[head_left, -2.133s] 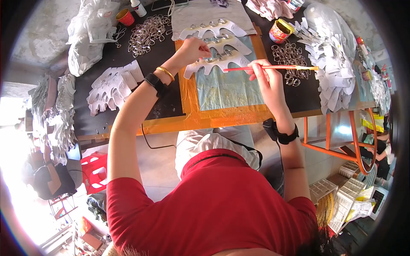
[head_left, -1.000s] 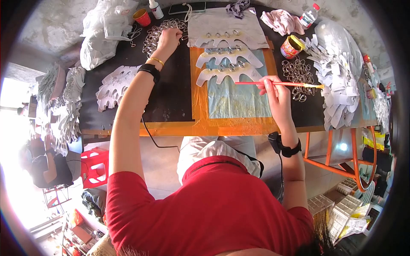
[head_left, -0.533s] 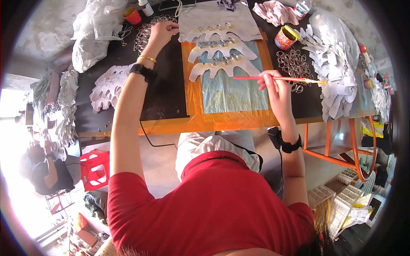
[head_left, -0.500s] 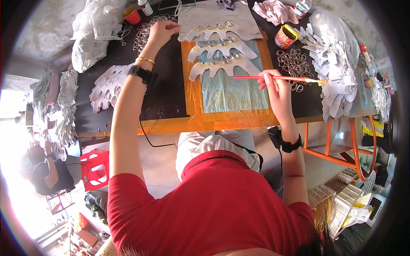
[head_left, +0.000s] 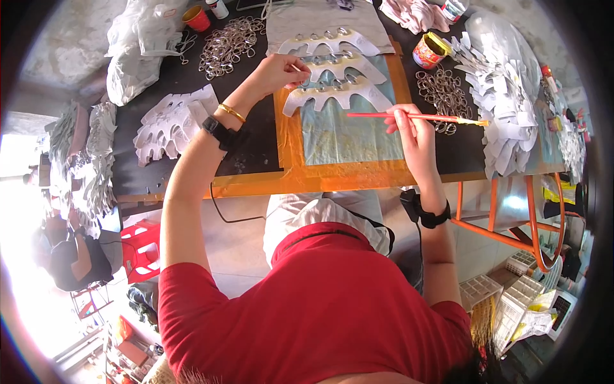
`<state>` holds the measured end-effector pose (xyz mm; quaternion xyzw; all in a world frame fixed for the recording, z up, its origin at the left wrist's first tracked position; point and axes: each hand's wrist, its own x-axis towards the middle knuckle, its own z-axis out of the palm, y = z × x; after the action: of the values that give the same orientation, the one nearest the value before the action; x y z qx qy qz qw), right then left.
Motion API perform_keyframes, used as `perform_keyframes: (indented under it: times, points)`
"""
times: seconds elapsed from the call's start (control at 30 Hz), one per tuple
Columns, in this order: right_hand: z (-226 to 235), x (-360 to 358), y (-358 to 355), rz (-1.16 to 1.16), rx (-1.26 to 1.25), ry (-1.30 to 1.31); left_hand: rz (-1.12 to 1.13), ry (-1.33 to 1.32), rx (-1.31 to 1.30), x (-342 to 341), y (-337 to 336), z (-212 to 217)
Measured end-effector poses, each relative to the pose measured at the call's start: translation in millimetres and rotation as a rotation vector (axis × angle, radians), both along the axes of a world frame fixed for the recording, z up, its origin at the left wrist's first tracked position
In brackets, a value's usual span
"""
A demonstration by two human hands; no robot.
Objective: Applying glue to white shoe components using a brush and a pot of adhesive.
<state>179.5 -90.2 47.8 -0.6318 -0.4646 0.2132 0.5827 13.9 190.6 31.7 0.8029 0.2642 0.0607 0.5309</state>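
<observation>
Right hand [head_left: 412, 131] grips paintbrush [head_left: 416, 117]; left hand [head_left: 278, 70] pinches white cutout [head_left: 336, 93] edge.

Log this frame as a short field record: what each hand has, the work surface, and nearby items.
left hand: fingers at the left end of the white scalloped cut-outs, seemingly pinching a small piece, too small to identify
right hand: holds a red-handled paintbrush, lying level, bristles pointing right
work surface: orange mat with a pale plastic sheet on a dark table
cut-outs: three rows, metal rings along them
nearby: open glue tin, pile of metal rings, stacks of white cut-outs
wrists: black bands on both
</observation>
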Motion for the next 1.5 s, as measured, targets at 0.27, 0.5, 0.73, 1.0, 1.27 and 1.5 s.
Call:
perform_keyframes:
  times: [0.27,0.5,0.73,1.0,1.27,1.5]
  points:
    - [-1.5,0.1,-2.0,-0.005,0.004,-0.011,0.009,0.043,0.159,-1.2,-6.0,-3.6]
    - [-2.7,0.6,-1.3,-0.006,0.004,-0.009,-0.005,0.084,0.346,-1.1,-7.4,-5.8]
    - [-4.0,-0.2,-2.0,-0.008,0.011,-0.013,0.013,0.068,0.373,-3.0,-10.3,-9.2]
    - [-3.5,-0.9,-2.8,0.006,-0.012,-0.011,0.043,0.007,0.416,-0.2,-13.6,-14.8]
    - [-3.7,-2.9,-3.6,0.020,-0.012,-0.007,0.040,-0.058,0.507,0.9,-16.8,-15.2]
    - [-3.4,-3.9,-7.2,0.008,-0.030,-0.015,0.085,-0.121,0.551,-0.3,-18.5,-14.3]
